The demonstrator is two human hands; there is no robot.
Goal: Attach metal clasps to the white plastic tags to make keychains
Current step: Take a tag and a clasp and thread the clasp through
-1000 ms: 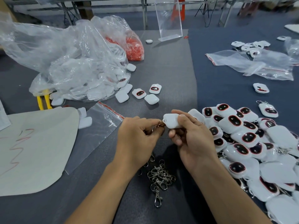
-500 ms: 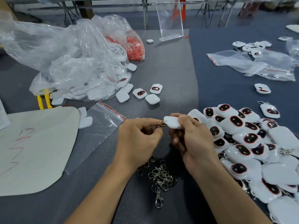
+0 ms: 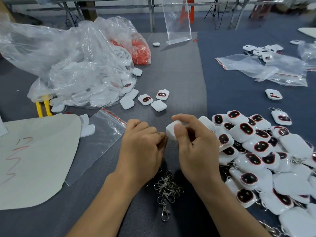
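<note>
Left hand (image 3: 142,147), fingers curled, seems to pinch a mostly hidden metal clasp (image 3: 165,138) against the white tag (image 3: 171,132) gripped by the right hand (image 3: 196,151) above the tabletop (image 3: 179,74); poorly aligned, the clasp could slip and drop.

We see a grey-covered tabletop (image 3: 179,71), dark blue cloth (image 3: 239,89) over its right side; beyond the far edge stand metal table legs (image 3: 151,16) and a black tripod (image 3: 215,13) on grey floor (image 3: 130,18).
</note>
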